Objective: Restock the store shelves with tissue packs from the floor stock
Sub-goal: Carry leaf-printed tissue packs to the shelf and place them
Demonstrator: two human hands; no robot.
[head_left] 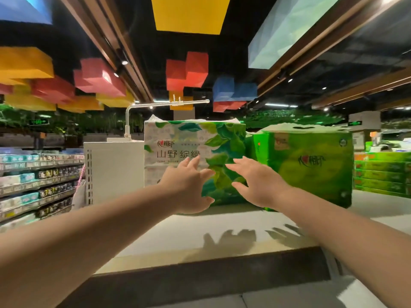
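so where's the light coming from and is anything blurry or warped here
Head view: light from above and ahead, since both hands, left and right, cast shadows toward the camera on the pale shelf top; wide-angle bending at edges; white-and-green leaf-printed tissue pack readable, surroundings soft.

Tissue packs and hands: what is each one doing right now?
White leaf-printed tissue pack: upright on the pale shelf top, beside the green pack.
Bright green tissue pack: upright on the same top.
Left hand: fingers spread, at the white pack's front; contact unclear.
Right hand: fingers spread, holding nothing.
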